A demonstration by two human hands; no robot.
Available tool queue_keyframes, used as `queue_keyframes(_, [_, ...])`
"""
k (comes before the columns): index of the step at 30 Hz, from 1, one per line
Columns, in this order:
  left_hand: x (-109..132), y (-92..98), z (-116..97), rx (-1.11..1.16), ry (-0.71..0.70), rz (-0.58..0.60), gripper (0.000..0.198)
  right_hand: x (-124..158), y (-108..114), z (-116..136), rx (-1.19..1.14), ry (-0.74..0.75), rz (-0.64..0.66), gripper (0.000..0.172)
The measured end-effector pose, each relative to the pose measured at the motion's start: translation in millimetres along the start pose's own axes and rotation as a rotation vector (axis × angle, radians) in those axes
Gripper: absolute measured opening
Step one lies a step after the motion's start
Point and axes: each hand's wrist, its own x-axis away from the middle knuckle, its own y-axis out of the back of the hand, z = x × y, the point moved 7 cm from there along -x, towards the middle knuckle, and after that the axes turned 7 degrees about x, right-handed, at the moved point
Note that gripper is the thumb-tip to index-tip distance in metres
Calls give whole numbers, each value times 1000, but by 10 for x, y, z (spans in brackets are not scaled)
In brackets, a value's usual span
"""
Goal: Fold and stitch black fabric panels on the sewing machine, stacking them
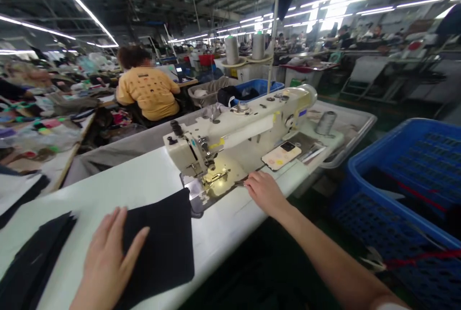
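My left hand lies with fingers stretched out on the left side of a black fabric panel. The panel rests flat on the white table, its far right corner close to the sewing machine's needle plate. My right hand is closed at the front of the sewing machine, beside the lit sewing area. A thin dark tip pokes out from its fingers toward the needle; what it belongs to is hidden. The machine's presser foot stands just left of that hand, with no cloth seen under it.
A stack of black fabric pieces lies at the left. A phone in a patterned case and a grey thread cone sit by the machine. On the right stands a blue plastic basket. A co-worker in a yellow shirt sits beyond.
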Motion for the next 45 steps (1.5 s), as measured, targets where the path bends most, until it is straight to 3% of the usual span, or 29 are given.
queue_keyframes(3, [161,-264,-464,64,-192,121,65,-17,36,-39,-25,-21,-28,9])
queue_keyframes(7, [271,-438,-852,141,-249,229,65,92,164,-242,-169,-136,-148,11])
queue_keyframes(10, [171,-520,-1204,236,-315,286,61,271,279,-460,-317,-300,-256,9])
queue_keyframes(13, [-77,-717,-1610,307,-401,394,56,466,340,-675,-519,-506,-361,14])
queue_keyframes(17, [-553,-1173,-2166,385,-459,502,48,661,262,-907,-1002,-766,-424,38])
queue_keyframes(21, [-1029,-1694,-2673,399,-385,521,48,825,170,-1057,-1491,-969,-376,58])
queue_keyframes(25, [-1327,-2048,-3032,306,-269,532,55,1008,250,-1257,-1611,-1042,-434,61])
queue_keyframes(32, [-1448,-2230,-3240,153,-271,527,65,1179,178,-1452,-1665,-1081,-477,66])
queue_keyframes(39, [-1412,-2285,-3185,113,-324,382,48,1143,92,-1506,-1632,-1128,-501,68])
queue_keyframes(45, [-1355,-2288,-3132,174,-349,289,45,1091,144,-1618,-1499,-1033,-510,62])
